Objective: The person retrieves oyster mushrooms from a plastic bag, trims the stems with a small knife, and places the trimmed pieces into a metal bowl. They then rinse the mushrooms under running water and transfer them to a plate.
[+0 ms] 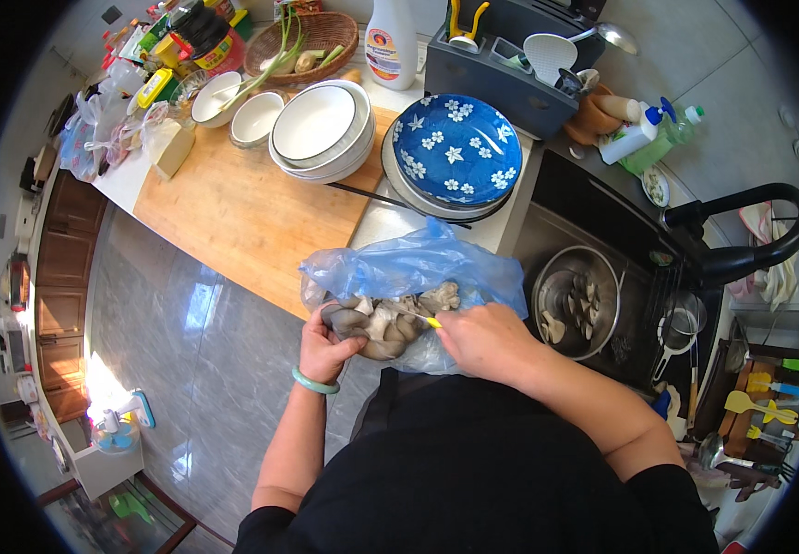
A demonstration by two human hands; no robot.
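My left hand (328, 346), with a pale green bangle at the wrist, grips a cluster of grey oyster mushrooms (387, 331) by its left side. In my right hand (486, 339) is a small knife (432, 322) with a yellow handle; its thin blade points left into the pale stems. A crumpled blue plastic bag (413, 266) lies open behind and under the cluster, at the counter's front edge. To the right, a round metal basin (610, 339) stands in the dark sink, holding several loose mushroom pieces (583, 299) in what looks like water.
A wooden board (233, 215) lies on the counter at left. Behind it are stacked white bowls (315, 124), a blue flowered plate (455, 149) on other plates, and a wicker basket (333, 41). A black faucet (752, 266) arches over the sink (531, 215).
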